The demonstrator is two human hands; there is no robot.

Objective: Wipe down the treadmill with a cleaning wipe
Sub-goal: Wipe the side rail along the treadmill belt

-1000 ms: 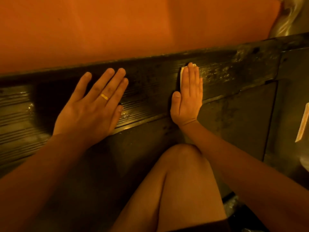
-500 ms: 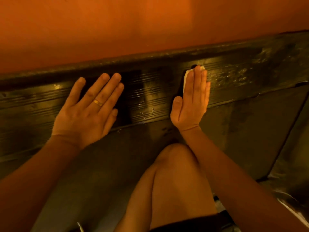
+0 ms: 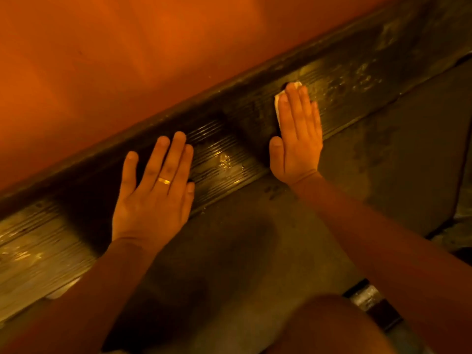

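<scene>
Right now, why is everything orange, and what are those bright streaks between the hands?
Head view: dim warm light tints everything orange; the streaks are glare off the ridged side rail, perhaps wet; left hand and right hand cast dark shadows there.

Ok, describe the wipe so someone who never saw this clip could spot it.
Below the orange wall a dark ribbed rail runs across the frame. The right hand lies flat on it, and the wipe is the pale scrap peeking out past its fingertips and index-finger side. The left hand, with a ring, shows none.
</scene>
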